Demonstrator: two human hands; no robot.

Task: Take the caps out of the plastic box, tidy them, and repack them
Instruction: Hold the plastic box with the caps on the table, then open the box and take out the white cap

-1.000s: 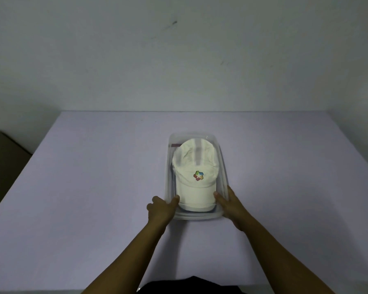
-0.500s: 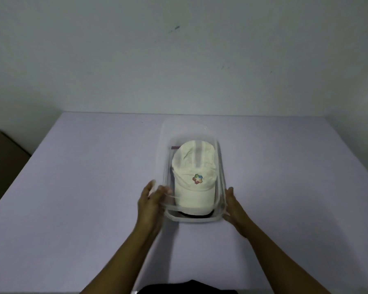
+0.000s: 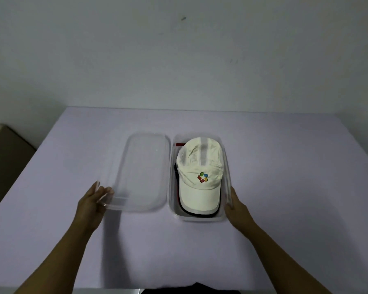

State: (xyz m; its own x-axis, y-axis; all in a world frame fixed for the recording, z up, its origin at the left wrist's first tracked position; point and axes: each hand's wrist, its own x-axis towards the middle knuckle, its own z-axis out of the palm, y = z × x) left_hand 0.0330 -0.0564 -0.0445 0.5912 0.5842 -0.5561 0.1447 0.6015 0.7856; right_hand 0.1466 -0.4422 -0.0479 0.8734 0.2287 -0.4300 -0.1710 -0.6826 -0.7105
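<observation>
lid off, caps not yet out

l hand [image 3: 91, 205] grip pinches lid [image 3: 142, 172] near corner, could slip; r hand [image 3: 237, 207] loosely braces plastic box [image 3: 226, 187] wall. white cap [image 3: 200, 177] atop darker caps inside, may snag on lifting. worktop [image 3: 285, 166] beyond.

1. A bare indoor room; which kind cannot be told.
2. A plain grey-white wall [image 3: 179, 60], scuffed in spots, stands behind the tabletop's far edge.
3. A pale lilac tabletop [image 3: 285, 166] fills the view.
4. A brown cabinet [image 3: 2, 158] stands beyond its left edge.
</observation>
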